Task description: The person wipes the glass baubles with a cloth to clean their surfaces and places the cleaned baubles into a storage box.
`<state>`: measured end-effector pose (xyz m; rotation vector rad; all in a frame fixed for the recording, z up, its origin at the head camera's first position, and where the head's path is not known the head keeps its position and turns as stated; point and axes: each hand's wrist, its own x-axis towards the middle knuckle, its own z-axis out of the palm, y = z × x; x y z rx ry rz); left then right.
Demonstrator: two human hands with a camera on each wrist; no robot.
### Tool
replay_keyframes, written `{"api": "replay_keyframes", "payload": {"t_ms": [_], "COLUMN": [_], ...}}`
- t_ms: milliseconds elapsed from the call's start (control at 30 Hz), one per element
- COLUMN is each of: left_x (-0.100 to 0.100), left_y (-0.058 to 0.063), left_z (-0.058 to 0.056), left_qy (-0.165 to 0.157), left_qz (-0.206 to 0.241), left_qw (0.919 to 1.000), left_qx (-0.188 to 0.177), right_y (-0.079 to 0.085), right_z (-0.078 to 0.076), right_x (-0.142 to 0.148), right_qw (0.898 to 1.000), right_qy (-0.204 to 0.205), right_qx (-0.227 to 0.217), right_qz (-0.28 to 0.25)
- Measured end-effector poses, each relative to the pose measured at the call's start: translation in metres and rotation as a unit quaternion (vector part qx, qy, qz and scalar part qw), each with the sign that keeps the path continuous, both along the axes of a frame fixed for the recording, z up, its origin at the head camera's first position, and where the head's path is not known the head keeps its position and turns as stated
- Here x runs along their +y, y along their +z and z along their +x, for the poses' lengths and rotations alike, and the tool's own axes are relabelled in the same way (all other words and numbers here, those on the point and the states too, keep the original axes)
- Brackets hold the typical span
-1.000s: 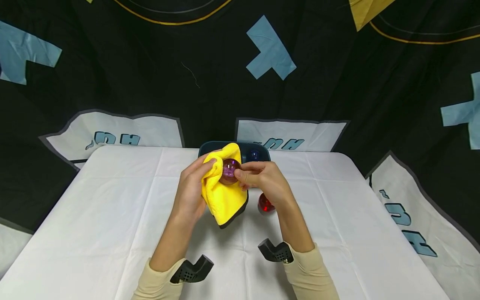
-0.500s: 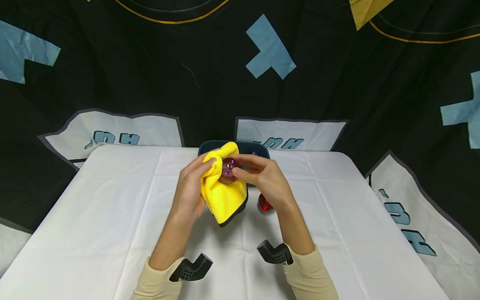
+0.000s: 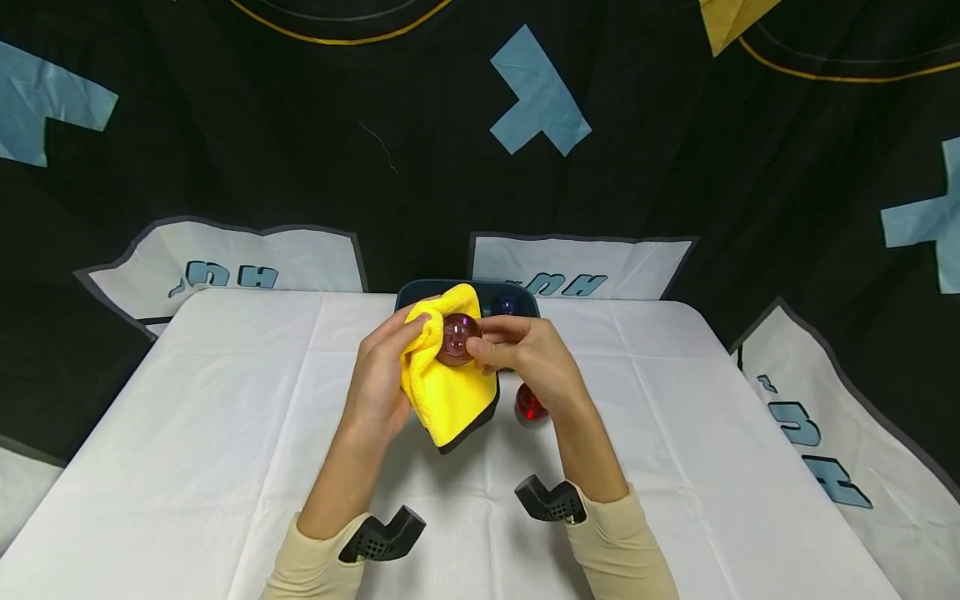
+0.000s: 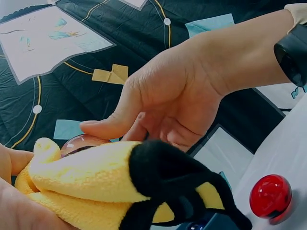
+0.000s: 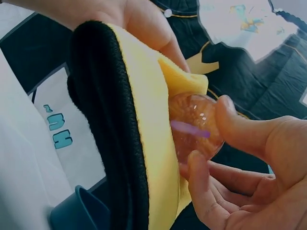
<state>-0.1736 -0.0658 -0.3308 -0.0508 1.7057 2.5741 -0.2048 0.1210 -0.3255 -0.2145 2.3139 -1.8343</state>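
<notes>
My left hand (image 3: 382,375) grips a yellow cloth (image 3: 450,400) with a black edge, folded around the left side of a clear purplish-pink ball (image 3: 458,338). From the other side my right hand (image 3: 528,354) pinches that ball between thumb and fingers, as the right wrist view shows with the ball (image 5: 194,127) half wrapped in the cloth (image 5: 148,129). In the left wrist view the cloth (image 4: 91,172) hides most of the ball. Both hands hold it above the table, in front of a dark blue tray (image 3: 420,292).
A clear red ball (image 3: 531,406) lies on the white-covered table (image 3: 315,467), below the right wrist. Inside the tray a dark blue ball (image 3: 507,306) shows at the right. Behind the table hangs a black printed cloth (image 3: 420,167).
The right fingers reached farther over the top of the ball half a second ago and have drawn back to its right side. The ball has turned slightly; the left hand stays in place.
</notes>
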Motion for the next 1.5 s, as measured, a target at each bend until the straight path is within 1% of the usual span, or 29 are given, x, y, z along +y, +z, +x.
{"api": "replay_keyframes", "payload": {"t_ms": [133, 233, 333, 500, 667, 767, 867, 1000, 1133, 1233, 1333, 1433, 1500], "left_x": [-0.0007, -0.0011, -0.0010, 0.0000, 0.0009, 0.0004, -0.0002, 0.0004, 0.0011, 0.0007, 0.0006, 0.0010, 0.0012], "left_y": [0.0004, 0.0010, 0.0012, 0.0003, 0.0000, 0.0003, 0.0008, 0.0014, 0.0025, 0.0031, 0.0031, 0.0028, 0.0026], "left_z": [0.0008, 0.0001, -0.0013, -0.0022, -0.0017, -0.0017, -0.0015, -0.0016, -0.0005, 0.0004, 0.0005, 0.0000, -0.0007], "left_qy": [0.010, 0.012, 0.012, 0.011, 0.014, 0.018, 0.018, 0.013, 0.013, 0.012, 0.009, 0.007, 0.005], "left_qz": [-0.017, -0.017, -0.010, -0.001, 0.002, -0.005, -0.008, -0.010, -0.011, -0.008, 0.000, 0.003, 0.001], "left_qw": [0.9998, 0.9998, 0.9998, 0.9999, 0.9999, 0.9998, 0.9998, 0.9999, 0.9998, 0.9997, 0.9998, 0.9998, 0.9999], "left_qx": [0.000, 0.003, 0.009, 0.000, 0.003, 0.002, 0.002, 0.000, 0.008, 0.018, 0.019, 0.016, 0.012], "right_y": [-0.0006, -0.0008, -0.0010, 0.0007, 0.0029, 0.0019, 0.0001, -0.0004, -0.0001, -0.0006, -0.0009, -0.0003, 0.0015], "right_z": [-0.0023, -0.0030, -0.0026, 0.0007, 0.0032, 0.0021, 0.0007, -0.0002, -0.0012, -0.0022, -0.0026, -0.0020, -0.0004], "right_x": [-0.0020, -0.0031, -0.0042, -0.0043, 0.0015, 0.0024, 0.0009, -0.0007, -0.0011, -0.0011, -0.0008, -0.0011, -0.0018], "right_qw": [1.000, 1.000, 1.000, 0.999, 0.998, 0.997, 0.998, 0.999, 1.000, 1.000, 1.000, 1.000, 0.999], "right_qy": [0.001, 0.006, 0.000, -0.009, 0.039, 0.057, 0.045, 0.019, 0.011, 0.011, 0.013, 0.006, 0.003], "right_qx": [-0.014, -0.014, 0.002, 0.038, 0.043, 0.048, 0.045, 0.014, 0.000, 0.002, 0.005, 0.016, 0.032], "right_qz": [0.014, 0.016, 0.005, -0.011, -0.024, -0.028, -0.027, -0.028, -0.013, 0.001, 0.010, 0.003, -0.005]}}
